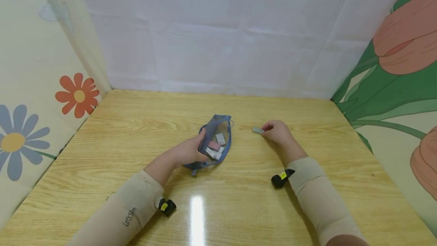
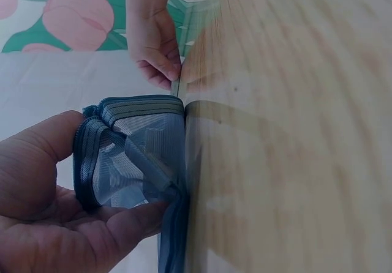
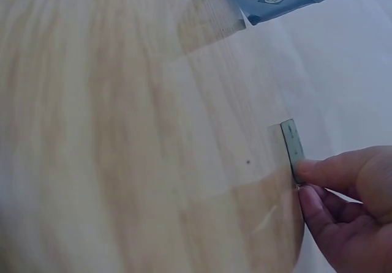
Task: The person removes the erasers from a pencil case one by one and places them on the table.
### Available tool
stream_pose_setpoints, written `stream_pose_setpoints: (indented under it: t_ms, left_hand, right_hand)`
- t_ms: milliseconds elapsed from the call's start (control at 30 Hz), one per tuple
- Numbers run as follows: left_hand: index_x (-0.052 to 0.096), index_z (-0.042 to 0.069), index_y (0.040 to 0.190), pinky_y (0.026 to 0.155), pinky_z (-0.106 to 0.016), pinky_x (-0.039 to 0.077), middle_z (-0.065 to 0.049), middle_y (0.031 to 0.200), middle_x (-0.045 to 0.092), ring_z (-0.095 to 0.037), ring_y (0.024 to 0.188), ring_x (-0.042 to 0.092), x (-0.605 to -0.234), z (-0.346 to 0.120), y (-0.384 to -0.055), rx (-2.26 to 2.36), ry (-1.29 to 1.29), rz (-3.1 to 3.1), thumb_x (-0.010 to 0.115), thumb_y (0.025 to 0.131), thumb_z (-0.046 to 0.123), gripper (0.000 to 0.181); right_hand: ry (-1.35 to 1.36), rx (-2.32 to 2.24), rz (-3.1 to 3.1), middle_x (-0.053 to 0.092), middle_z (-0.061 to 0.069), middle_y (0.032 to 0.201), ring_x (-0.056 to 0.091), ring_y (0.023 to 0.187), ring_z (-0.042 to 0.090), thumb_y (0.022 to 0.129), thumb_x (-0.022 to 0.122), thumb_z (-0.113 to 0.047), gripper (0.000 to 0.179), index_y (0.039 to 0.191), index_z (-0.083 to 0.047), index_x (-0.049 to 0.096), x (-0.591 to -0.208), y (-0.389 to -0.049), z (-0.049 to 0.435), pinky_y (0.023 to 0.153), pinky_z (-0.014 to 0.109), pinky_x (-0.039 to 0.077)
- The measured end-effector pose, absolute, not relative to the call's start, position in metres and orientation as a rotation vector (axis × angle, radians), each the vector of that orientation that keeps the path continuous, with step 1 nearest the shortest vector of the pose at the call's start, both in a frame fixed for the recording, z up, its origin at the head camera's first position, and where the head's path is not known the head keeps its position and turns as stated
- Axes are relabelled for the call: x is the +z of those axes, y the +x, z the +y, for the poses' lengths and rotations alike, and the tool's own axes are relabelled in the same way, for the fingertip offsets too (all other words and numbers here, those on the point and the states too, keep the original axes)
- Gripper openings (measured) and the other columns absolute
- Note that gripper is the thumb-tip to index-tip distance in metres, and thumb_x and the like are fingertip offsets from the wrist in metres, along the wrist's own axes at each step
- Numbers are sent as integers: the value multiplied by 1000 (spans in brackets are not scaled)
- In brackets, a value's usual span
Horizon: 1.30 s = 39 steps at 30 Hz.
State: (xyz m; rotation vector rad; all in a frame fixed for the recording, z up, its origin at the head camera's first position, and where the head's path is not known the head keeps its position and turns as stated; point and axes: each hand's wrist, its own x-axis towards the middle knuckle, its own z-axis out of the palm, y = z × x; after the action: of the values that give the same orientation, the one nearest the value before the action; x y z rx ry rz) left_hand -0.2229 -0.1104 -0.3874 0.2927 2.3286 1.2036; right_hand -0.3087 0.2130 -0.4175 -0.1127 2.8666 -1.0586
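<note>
A blue mesh zip pouch [image 1: 230, 139] lies on the table with its mouth open. My left hand [image 1: 186, 151] grips its near-left edge, thumb and fingers spread at the opening; the left wrist view shows them around the dark blue zip band [image 2: 141, 105]. Inside lie a pink block [image 1: 214, 145] and several white ones, such as the white block [image 1: 220, 139], which look like erasers. To the right of the pouch, my right hand [image 1: 278, 134] pinches one end of a small flat grey-green block [image 3: 293, 143], perhaps an eraser, at the table surface.
The wood-grain table [image 1: 239, 208] carries a bright light reflection near its front. A white cloth [image 1: 218, 48] hangs behind it, with flower-printed panels [image 1: 403, 105] on both sides. A black camera [image 1: 167, 207] sits at the left wrist, another black camera [image 1: 278, 180] at the right.
</note>
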Motion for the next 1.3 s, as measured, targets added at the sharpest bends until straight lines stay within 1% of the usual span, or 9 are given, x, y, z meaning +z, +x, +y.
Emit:
stream_pose_setpoints:
  t_ms: [200,400,600,700,900,1067,1300]
  left_hand:
    - [-9,19,147,105,-49,20,-18,150,12,-33,135,17,-387,-111,-222,1212,295,2327,66,80,10,100]
    - [-8,18,147,105,-50,21,-19,150,12,-34,135,17,-387,-110,-223,1222,300,2324,66,80,9,100]
    - [-9,19,147,106,-50,20,-17,151,11,-33,136,15,-387,-111,-223,1223,294,2315,66,81,10,100]
    - [-8,19,147,106,-49,20,-17,151,11,-32,136,15,-387,-111,-222,1229,295,2313,66,81,9,100]
    - [-8,19,147,105,-49,21,-18,151,12,-32,136,16,-385,-111,-222,1238,297,2309,66,81,9,100]
    - [-8,18,147,105,-49,22,-19,150,16,-32,134,19,-385,-110,-222,1246,294,2304,66,80,9,100]
    - [-8,18,147,104,-49,23,-20,149,18,-32,134,22,-387,-110,-222,1247,288,2310,66,80,8,101]
  right_hand:
    - [-81,-1078,2837,62,10,93,53,84,23,81,66,-12,20,99,-3,66,-415,-307,212,74,32,43]
    - [-36,-1148,2806,62,12,99,54,89,24,82,66,-14,24,103,-2,64,-412,-305,211,79,33,43]
    - [-26,-1191,2804,60,14,106,55,95,26,86,62,-16,26,109,-2,62,-406,-304,207,80,35,45]
    - [-94,-1187,2840,62,15,105,56,95,26,87,61,-16,26,108,-2,63,-401,-302,201,81,36,46]
    - [-239,-1209,2860,65,14,99,59,93,26,84,64,-15,23,103,-1,65,-393,-296,178,83,36,46]
    - [-281,-1228,2797,65,10,98,59,92,23,84,65,-16,22,103,-3,66,-389,-288,158,81,35,48]
    - [-414,-1227,2768,67,5,94,60,88,19,83,66,-15,20,100,-5,67,-389,-275,133,77,31,48]
